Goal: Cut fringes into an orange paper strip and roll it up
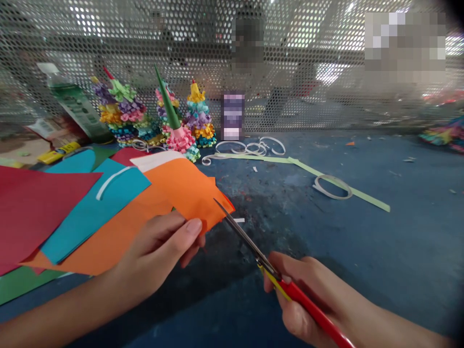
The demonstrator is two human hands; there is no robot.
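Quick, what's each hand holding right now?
Left hand: closed, pinching orange paper between thumb and fingers.
Right hand: closed around red-handled scissors.

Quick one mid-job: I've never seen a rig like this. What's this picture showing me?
There's no machine: a camera on a person's head looks forward and down at their two bare hands. It gives this single picture. The left hand holds an orange sheet; the right hand holds scissors, blades at the sheet's corner. On the blue table lie coloured papers, a green strip and a white coil. Behind are frilly cones, a bottle and a perforated screen.
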